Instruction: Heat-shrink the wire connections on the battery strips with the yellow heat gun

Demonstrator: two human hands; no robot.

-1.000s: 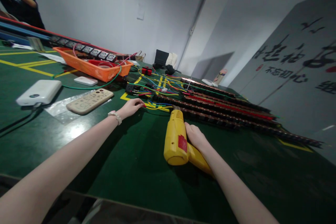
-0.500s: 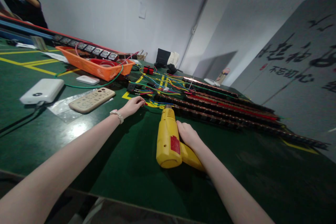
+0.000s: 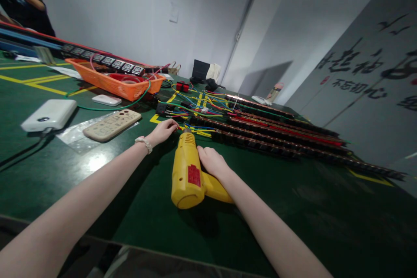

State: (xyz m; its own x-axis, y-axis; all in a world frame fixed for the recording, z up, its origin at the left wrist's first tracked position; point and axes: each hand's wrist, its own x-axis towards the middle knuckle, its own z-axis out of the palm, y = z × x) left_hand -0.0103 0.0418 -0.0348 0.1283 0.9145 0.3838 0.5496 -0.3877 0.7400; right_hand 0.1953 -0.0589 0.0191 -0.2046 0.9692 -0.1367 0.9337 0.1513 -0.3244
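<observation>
My right hand [image 3: 212,163] is wrapped round the handle of a yellow heat gun [image 3: 187,171] with a red label, its metal nozzle pointing away from me at the wire ends. My left hand [image 3: 162,131], a pale bracelet on its wrist, pinches a thin wire just left of the nozzle. Behind lies a tangle of coloured wires [image 3: 198,108] joined to long dark strips [image 3: 276,132] that run off to the right over the green table [image 3: 156,208].
A beige remote control [image 3: 112,124] on clear plastic, a white box [image 3: 48,115] and a small white device [image 3: 106,100] lie at the left. An orange tray [image 3: 114,83] stands behind them. Another person [image 3: 19,2] is at the far left corner.
My right hand has swung the heat gun to the left, bringing its nozzle close to my left hand's fingertips. My left hand has stayed on the wire.
</observation>
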